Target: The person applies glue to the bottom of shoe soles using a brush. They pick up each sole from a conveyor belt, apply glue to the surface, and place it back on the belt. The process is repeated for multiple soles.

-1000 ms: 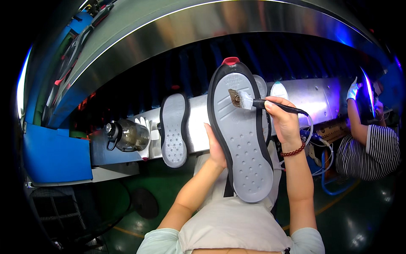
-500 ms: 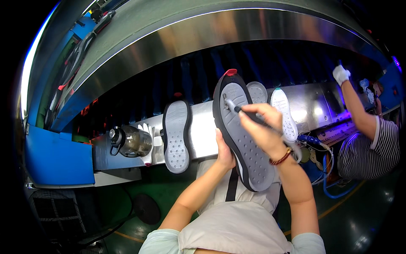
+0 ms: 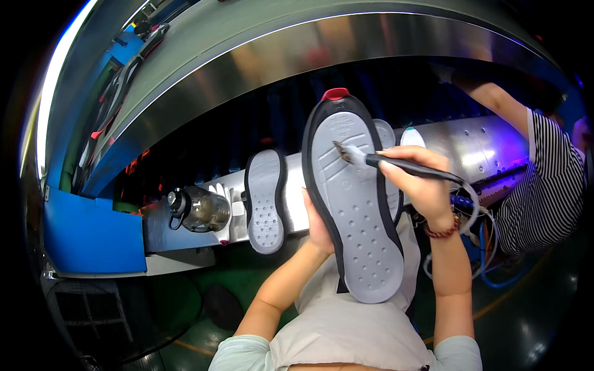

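A large shoe sole point(image 3: 356, 198), grey and dimpled with a black rim and a red tip, is held up in front of me, its red end pointing away. My left hand point(image 3: 318, 226) grips its left edge, fingers partly hidden behind it. In my right hand point(image 3: 427, 188) is a black-handled brush point(image 3: 399, 164), held between thumb and fingers. Its bristles are on or just over the grooved upper part of the sole. A pale tube point(image 3: 475, 207) runs from the handle's end.
On the metal ledge point(image 3: 294, 204) lie another grey sole point(image 3: 266, 201), a dark bottle point(image 3: 207, 209) and white gloves point(image 3: 223, 191). Behind the held sole, another grey sole point(image 3: 385, 133) and a white one point(image 3: 411, 137) partly show. A co-worker's arm point(image 3: 495, 102) reaches in from the right.
The held sole has come closer and turned more upright. My right hand has moved right, the brush still at the grooved part. The co-worker's arm has shifted left into the dark gap.
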`<control>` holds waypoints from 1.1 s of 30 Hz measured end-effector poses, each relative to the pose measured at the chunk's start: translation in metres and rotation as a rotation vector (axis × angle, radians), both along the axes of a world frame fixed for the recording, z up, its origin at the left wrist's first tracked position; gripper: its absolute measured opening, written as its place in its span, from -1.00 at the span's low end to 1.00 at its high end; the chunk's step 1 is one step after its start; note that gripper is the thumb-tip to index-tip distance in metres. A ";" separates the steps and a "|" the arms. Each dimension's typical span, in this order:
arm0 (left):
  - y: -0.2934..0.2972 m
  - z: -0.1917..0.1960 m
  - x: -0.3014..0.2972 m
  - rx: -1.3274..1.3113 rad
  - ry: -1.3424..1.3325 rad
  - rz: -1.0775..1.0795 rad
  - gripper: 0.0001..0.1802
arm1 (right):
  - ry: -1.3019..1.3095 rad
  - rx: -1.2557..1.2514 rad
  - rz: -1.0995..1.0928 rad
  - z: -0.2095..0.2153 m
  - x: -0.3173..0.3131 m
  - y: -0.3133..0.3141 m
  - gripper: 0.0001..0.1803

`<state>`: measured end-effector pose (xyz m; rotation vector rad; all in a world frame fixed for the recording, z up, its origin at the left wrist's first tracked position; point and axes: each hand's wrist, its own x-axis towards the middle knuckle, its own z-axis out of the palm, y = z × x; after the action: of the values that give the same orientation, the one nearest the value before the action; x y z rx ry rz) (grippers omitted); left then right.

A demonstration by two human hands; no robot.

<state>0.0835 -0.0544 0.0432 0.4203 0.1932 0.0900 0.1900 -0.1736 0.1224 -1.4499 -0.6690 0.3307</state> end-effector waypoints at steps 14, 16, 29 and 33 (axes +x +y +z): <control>0.019 0.011 0.003 -0.225 -0.344 -0.023 -0.07 | -0.207 0.045 0.416 -0.009 -0.009 -0.011 -0.81; 0.017 0.016 0.001 0.293 -0.106 0.102 -0.09 | 0.036 0.126 0.472 -0.009 -0.007 -0.017 -0.81; 0.043 0.015 0.035 0.376 -0.238 0.448 -0.02 | -0.145 -0.065 0.355 -0.018 -0.004 -0.021 -0.79; 0.038 0.040 0.036 0.321 -0.374 0.322 0.00 | -0.065 0.044 0.427 -0.019 -0.004 -0.030 -0.77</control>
<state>0.1198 -0.0164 0.0836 0.6806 -0.1270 0.5173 0.1862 -0.2041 0.1039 -1.2727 -1.0343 0.5971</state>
